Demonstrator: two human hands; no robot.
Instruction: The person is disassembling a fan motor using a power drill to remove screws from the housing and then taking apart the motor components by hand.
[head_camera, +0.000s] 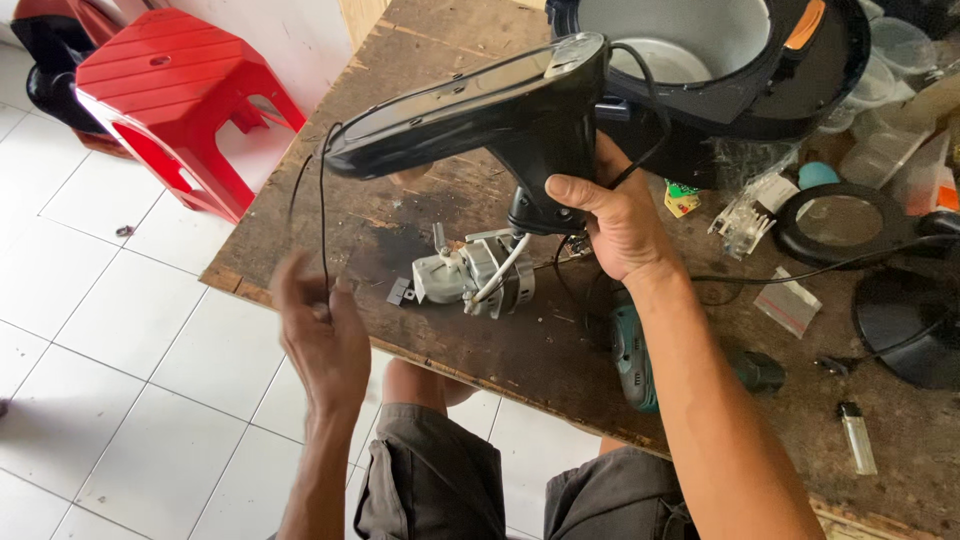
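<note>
the right hand grips the neck of a black appliance lid housing, fingers wrapped around it, holding it tilted above the worn wooden surface. the left hand is blurred; its fingers look closed on a thin black wire that runs up to the housing's near end. just under the housing's neck a small grey motor unit lies on the surface, joined to the neck by a white wire. behind stands the black appliance body, open-topped, with a pale inner pot. a teal power tool lies near the right forearm, a lighter farther right, and a red plastic stool stands on the tiled floor. the step in hand looks like freeing or routing the wiring while the housing is steadied. any further pull on the wire calls for a gentle draw, as the motor hangs on short leads.
</note>
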